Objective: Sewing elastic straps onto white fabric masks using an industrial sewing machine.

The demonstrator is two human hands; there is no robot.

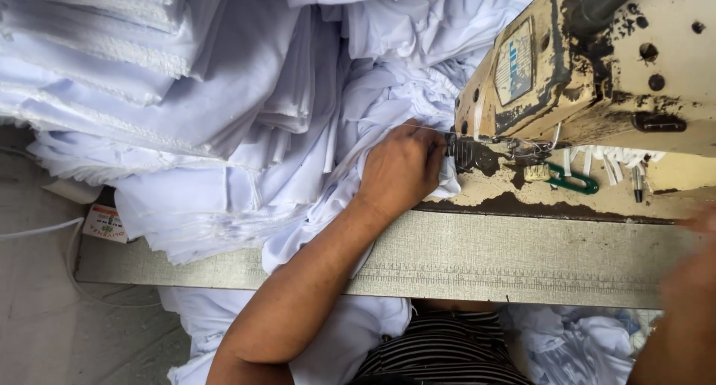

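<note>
Left hand curled over a fold of white fabric, fingertips pinching the cloth right at the presser foot of a worn cream sewing machine. Right hand blurred at the right edge of the frame, near the table edge; impossible to tell whether spread or closed, nothing visibly held. Piece in hand bunched just left of the needle area, trailing down over the table front toward the lap. Large heap of similar white pieces stacked to the left and behind. Green-handled snips lying on the machine bed beside the foot. Judging by the cloth gathered at the foot, seam apparently starting or underway; share of the heap already sewn not discernible
</note>
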